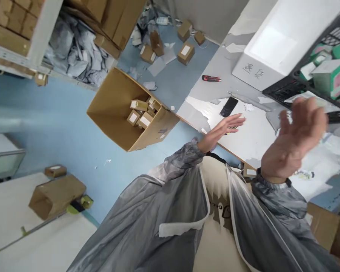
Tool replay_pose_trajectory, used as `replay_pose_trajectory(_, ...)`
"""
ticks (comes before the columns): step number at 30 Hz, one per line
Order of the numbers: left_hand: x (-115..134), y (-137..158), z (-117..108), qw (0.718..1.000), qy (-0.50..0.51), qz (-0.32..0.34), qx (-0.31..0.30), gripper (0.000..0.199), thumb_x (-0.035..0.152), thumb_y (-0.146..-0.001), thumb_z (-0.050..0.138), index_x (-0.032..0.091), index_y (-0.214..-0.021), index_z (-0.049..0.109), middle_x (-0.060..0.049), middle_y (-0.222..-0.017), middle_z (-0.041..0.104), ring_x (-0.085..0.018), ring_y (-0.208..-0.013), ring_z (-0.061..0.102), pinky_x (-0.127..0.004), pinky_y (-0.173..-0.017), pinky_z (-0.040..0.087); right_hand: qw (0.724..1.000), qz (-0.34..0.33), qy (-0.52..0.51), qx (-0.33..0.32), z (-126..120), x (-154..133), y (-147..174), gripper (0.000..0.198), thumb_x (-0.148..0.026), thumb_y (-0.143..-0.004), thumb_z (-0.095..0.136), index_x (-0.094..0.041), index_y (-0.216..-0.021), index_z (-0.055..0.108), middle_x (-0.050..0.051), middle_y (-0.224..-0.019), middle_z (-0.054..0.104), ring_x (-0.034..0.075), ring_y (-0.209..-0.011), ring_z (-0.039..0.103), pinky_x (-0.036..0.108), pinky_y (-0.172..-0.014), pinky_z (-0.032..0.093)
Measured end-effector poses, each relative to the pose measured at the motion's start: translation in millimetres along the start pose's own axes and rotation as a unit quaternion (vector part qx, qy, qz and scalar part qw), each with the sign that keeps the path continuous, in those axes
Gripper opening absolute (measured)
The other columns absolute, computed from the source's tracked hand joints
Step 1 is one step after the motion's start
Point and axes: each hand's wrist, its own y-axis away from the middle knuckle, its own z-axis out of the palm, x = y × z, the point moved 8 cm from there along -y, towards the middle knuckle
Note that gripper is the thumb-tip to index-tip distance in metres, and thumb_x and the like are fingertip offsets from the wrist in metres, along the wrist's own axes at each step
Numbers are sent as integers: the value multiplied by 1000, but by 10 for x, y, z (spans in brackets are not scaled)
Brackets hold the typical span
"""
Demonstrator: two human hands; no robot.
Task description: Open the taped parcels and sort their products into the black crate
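My left hand (221,130) hovers over the near edge of the white worktable (243,141), its fingers stretched out and nothing held. Partly hidden behind those fingers is a small yellow and black item. Just beyond lies a dark phone (229,107). Raised above the table's right side, my right hand (296,138) has its palm and fingers open, slightly blurred, and it is empty. Near it are crumpled white plastic (320,170) and a black crate (297,85) of green and white boxes (328,77). Farther back rests a red and black utility knife (211,78).
A large open carton (110,113) with several small boxes (140,113) inside stands left of the table. Small cartons (186,53) and paper scraps litter the floor behind. A white foam box (272,49) sits on the table. Shelving (42,37) holds grey bags (73,49).
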Motion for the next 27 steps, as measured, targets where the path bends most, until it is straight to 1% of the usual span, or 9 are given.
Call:
replay_pose_trajectory(3,-122,366,-772,987,-46,-2,155,95,96,-105,71,33,-176,69,-17,-184,68,-47,-173,60,-64,-140,50,992,-30,-41,-113,191,470,20,79,-78,-110,58,-59,-187,56,-9,-196,52,45,-189,39,83,-151,32)
replay_pose_trajectory(6,-220,946,-1508,946,-78,-14,314,100,97,-98,78,31,-172,71,-18,-180,71,-47,-170,63,-66,-140,49,980,14,-24,-195,380,1149,-29,81,-82,-116,51,-58,-194,42,-4,-202,42,43,-191,37,82,-151,35)
replay_pose_trajectory(9,-189,1591,-2018,894,-82,-11,441,95,95,-101,74,30,-170,70,-18,-178,71,-45,-170,63,-63,-138,53,960,35,7,-279,726,1506,-76,84,-85,-120,45,-54,-197,35,-1,-205,36,40,-192,36,76,-153,38)
replay_pose_trajectory(13,35,2228,-2434,838,-92,11,538,85,89,-104,71,31,-166,69,-18,-175,72,-42,-167,66,-58,-133,58,936,31,7,-352,1384,1403,-152,85,-89,-122,40,-54,-198,31,1,-208,31,41,-192,34,73,-153,39)
replay_pose_trajectory(16,304,2503,-2821,811,-98,45,574,81,87,-106,71,31,-164,69,-18,-175,72,-40,-164,68,-55,-131,60,921,28,6,-389,2022,1206,-194,89,-93,-120,37,-52,-199,28,3,-209,29,41,-193,33,73,-152,39)
replay_pose_trajectory(18,517,2603,-3209,802,-102,65,585,79,85,-110,69,30,-166,68,-20,-177,70,-38,-165,68,-52,-131,60,911,39,18,-411,2509,1135,-205,93,-95,-119,36,-51,-200,25,3,-209,28,41,-193,31,73,-152,39)
replay_pose_trajectory(20,723,2649,-3742,796,-103,70,593,76,81,-114,66,29,-168,66,-21,-179,69,-36,-166,68,-50,-131,60,900,56,30,-431,3034,1122,-202,94,-94,-119,36,-50,-201,23,3,-209,27,41,-194,30,73,-153,38)
replay_pose_trajectory(22,878,2667,-4427,782,-87,53,615,70,77,-118,63,29,-169,65,-20,-179,69,-34,-164,69,-49,-130,60,890,73,39,-449,3590,1157,-178,94,-93,-119,40,-49,-200,25,3,-209,29,41,-194,30,74,-154,37)
replay_pose_trajectory(27,837,2638,-6456,702,32,-65,708,66,73,-128,51,26,-173,59,-19,-181,66,-29,-163,68,-42,-126,59,858,145,42,-491,5182,1596,-35,92,-89,-121,45,-43,-199,33,5,-206,36,37,-193,33,67,-158,33)
